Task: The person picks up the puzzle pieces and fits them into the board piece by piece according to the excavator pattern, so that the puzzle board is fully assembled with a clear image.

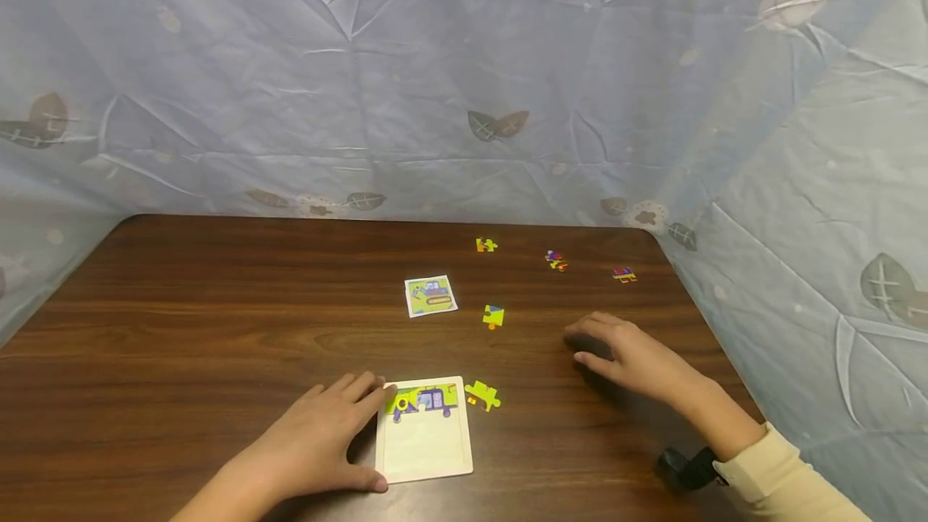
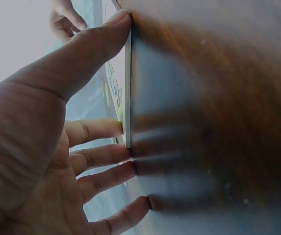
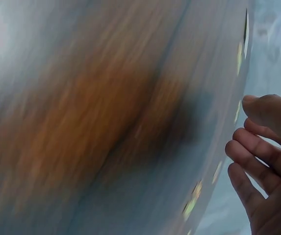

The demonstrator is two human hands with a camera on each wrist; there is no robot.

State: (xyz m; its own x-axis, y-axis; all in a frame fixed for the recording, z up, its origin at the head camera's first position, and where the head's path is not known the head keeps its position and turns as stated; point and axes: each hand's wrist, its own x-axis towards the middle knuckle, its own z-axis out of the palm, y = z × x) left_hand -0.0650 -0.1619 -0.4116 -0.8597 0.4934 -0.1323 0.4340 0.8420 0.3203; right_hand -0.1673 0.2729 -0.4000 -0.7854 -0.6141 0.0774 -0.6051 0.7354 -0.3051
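My left hand (image 1: 319, 433) rests at the left side of a shallow white puzzle tray (image 1: 424, 457). Its thumb touches the lower left corner and its index finger the upper left, with the fingers spread and fairly straight in the left wrist view. Joined pieces showing a purple and green vehicle (image 1: 428, 399) fill the tray's top strip; the rest is bare white. A loose green puzzle piece (image 1: 482, 395) lies by the tray's right edge. My right hand (image 1: 631, 357) hovers over the table at the right, fingers loosely bent, holding nothing.
Beyond the tray lie a picture card (image 1: 431, 296) of an excavator and a green-blue piece (image 1: 493, 316). Farther back are a green-orange piece (image 1: 486, 245), a multicoloured cluster (image 1: 556, 261) and a purple-red piece (image 1: 624, 275). Patterned cloth (image 1: 435, 87) hangs behind the wooden table (image 1: 217, 321).
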